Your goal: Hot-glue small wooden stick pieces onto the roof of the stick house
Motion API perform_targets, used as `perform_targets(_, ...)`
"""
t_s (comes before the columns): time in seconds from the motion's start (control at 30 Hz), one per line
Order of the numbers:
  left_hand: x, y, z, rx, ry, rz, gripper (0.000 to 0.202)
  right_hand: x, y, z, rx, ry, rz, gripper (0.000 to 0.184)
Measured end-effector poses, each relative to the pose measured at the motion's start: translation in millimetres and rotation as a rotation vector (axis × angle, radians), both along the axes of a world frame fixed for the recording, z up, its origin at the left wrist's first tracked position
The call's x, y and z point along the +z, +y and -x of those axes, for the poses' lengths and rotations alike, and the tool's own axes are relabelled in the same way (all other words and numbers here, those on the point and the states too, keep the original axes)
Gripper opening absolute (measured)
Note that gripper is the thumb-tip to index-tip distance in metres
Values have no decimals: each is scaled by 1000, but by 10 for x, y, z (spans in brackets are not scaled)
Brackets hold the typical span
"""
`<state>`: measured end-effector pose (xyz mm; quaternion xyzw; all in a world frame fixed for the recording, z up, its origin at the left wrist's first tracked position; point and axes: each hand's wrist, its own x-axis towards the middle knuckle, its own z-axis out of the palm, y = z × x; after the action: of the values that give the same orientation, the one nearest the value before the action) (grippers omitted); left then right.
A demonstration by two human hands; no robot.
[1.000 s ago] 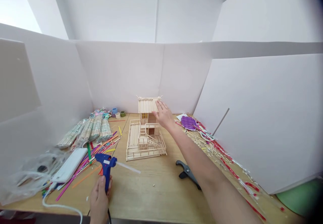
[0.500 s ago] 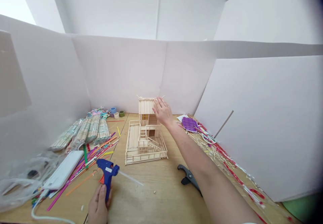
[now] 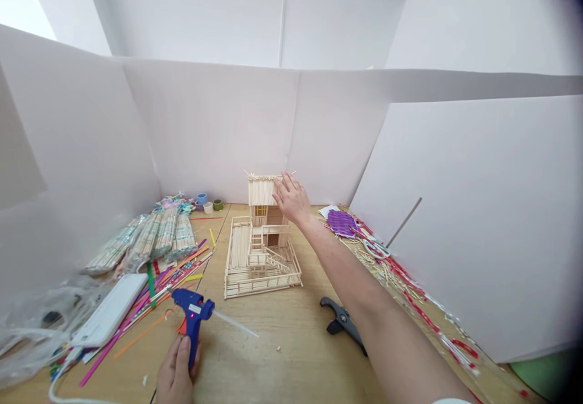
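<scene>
My left hand [image 3: 175, 370] is closed round the handle of a blue hot glue gun [image 3: 193, 316], whose orange trigger shows on the left. A clear glue stick [image 3: 237, 324] pokes out of its back to the right, and a small red light glows on its body. Ahead stands a small model house [image 3: 263, 252] made of thin wooden sticks, with a slatted roof, a staircase and a railed deck. My right hand [image 3: 293, 199] rests with fingers stretched over the right part of the roof, holding nothing I can see; it hides that corner.
Grey-black cutters [image 3: 342, 324] lie beside my right forearm. Bundled sticks [image 3: 157, 234], coloured strips [image 3: 150, 294] and a white power strip [image 3: 112, 310] are on the left. Loose sticks [image 3: 378, 270] and a purple woven piece [image 3: 342, 223] lie along the right board.
The view has shifted slightly. A red light now shows on the glue gun. My right hand stays on the roof, and my left hand keeps its grip.
</scene>
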<state>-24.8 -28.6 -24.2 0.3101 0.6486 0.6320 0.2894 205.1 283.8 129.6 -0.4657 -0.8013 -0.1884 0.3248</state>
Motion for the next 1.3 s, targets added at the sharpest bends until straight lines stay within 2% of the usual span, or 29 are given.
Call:
perform_targets(0.27,-11,16,0,22,-52,32,67,2,0,1,-13,-28,7,53)
perform_targets(0.57,15,-1,-1,-2,31,39,66,0,12,5,-11,-26,-2,54)
perform_targets(0.77,0,5,-9,22,-13,45,66,-5,40,-5,0,25,-9,53)
perform_targets(0.93,-8,11,-4,13,1,39,65,120,102,31,-4,136,1,43)
perform_targets(1.13,43,-6,-18,3,-1,46,65,331,232,161,27,125,30,31)
perform_targets(1.3,37,-2,-21,3,-42,20,63,390,293,220,16,134,76,23)
